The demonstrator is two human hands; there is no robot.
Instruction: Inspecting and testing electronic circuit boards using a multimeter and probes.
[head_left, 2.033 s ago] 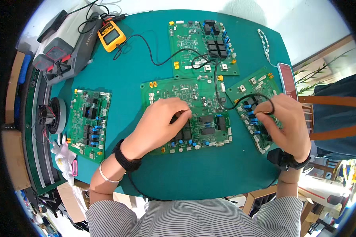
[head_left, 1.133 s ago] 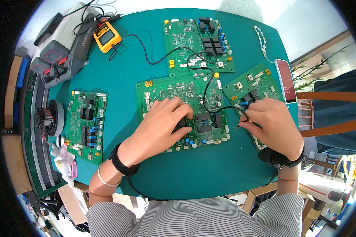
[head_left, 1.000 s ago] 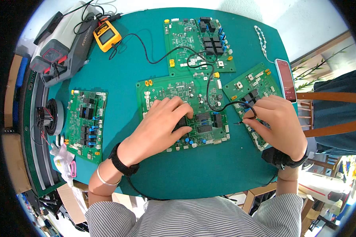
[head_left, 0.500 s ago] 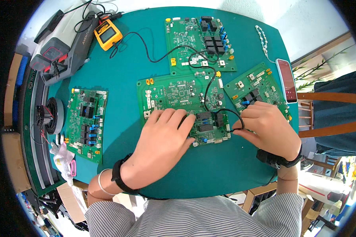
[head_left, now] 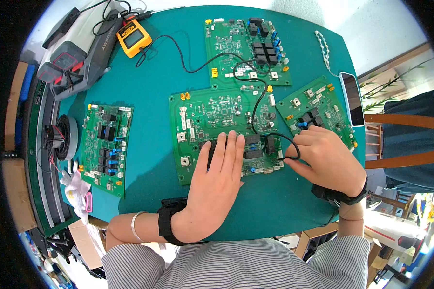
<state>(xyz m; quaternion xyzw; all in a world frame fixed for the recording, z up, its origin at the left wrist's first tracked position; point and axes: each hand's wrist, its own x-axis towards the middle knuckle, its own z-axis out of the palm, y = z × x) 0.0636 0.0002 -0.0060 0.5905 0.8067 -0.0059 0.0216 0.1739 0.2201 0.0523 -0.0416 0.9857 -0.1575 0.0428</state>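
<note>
Green fibreglass lies under your left hand (head_left: pixel 216 180), which is spread flat, fingers together and pointing far, palm down on the near edge of the large middle circuit board (head_left: pixel 222 120); it grips nothing, only presses on the board. Your right hand (head_left: pixel 325 161) sits just to the right, at the board's near right corner, its fingertips pinched together on the black probe lead (head_left: pixel 255 108) where the wire loops beside the black relays; the tip of the probe itself is hidden under your fingers. From that pinch the lead runs far across the middle board, crosses the far circuit board (head_left: pixel 246 43), and curves left over the teal table (head_left: pixel 159 86) to the yellow multimeter (head_left: pixel 133 37) at the far left. Each of your wrists wears a black strap, and the left forearm also carries a thin bangle. Just beyond your right hand, touching its knuckles in this view, lies the tilted right circuit board (head_left: pixel 318 108), with a phone (head_left: pixel 352 98) in a red case at the table's right edge and a white beaded chain (head_left: pixel 324 48) farther off. Well apart to the left, a smaller left circuit board (head_left: pixel 106 147) lies alone, and beyond the table's left rim stand a grey spool (head_left: pixel 65 137) and a grey and red tool case (head_left: pixel 74 53).
</note>
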